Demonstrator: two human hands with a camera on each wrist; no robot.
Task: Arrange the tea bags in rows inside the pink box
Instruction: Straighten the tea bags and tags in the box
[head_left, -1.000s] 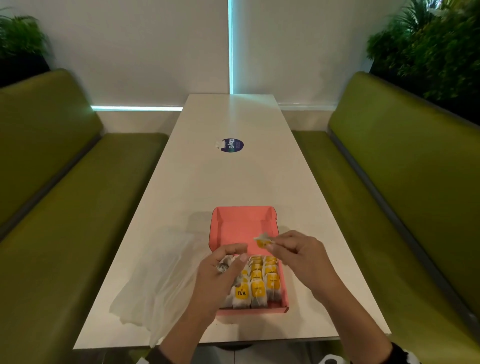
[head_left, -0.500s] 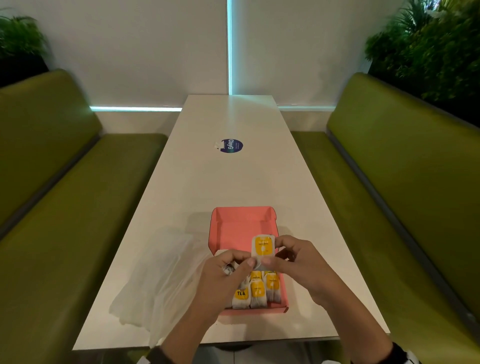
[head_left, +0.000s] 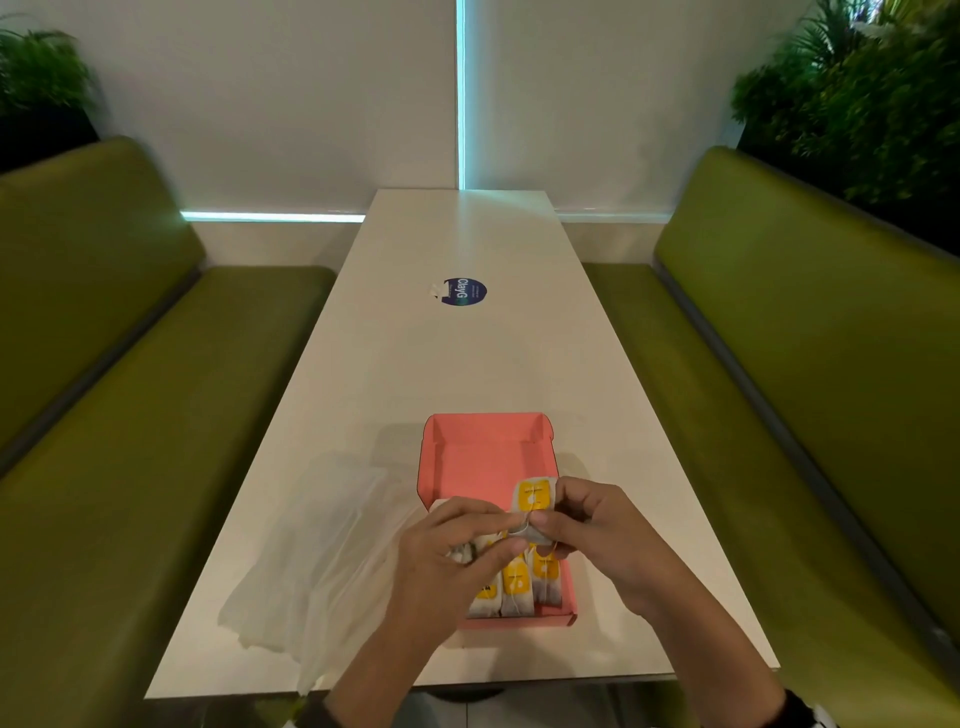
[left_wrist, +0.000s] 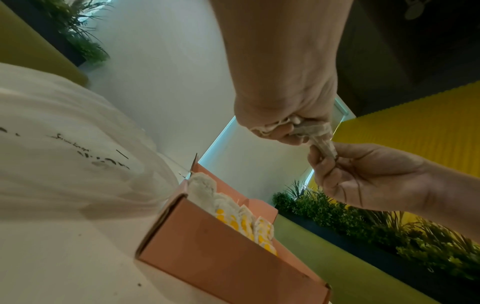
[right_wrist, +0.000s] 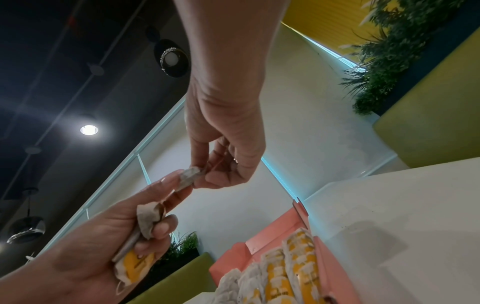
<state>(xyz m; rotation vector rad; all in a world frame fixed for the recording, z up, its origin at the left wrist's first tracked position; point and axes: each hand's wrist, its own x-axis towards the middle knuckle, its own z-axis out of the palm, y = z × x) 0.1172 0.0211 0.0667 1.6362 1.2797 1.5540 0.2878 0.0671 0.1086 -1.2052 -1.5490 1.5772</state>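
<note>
The pink box (head_left: 483, 467) lies open on the white table, its near half filled with rows of yellow-labelled tea bags (head_left: 519, 582). Above the box my right hand (head_left: 550, 512) pinches one tea bag (head_left: 534, 498), label facing me and standing upright. My left hand (head_left: 498, 530) pinches that bag's lower end with thumb and forefinger. In the right wrist view its other fingers curl round spare tea bags (right_wrist: 135, 265). In the left wrist view the shared tea bag (left_wrist: 324, 148) spans both hands over the box (left_wrist: 221, 253).
A crumpled clear plastic bag (head_left: 322, 551) lies on the table just left of the box. A round blue sticker (head_left: 464, 291) sits mid-table. Green benches (head_left: 130, 467) flank the table on both sides, with plants behind them.
My hands have come together over the box. The tea bag in my right hand has turned upright, and my left fingers now pinch its lower end.
</note>
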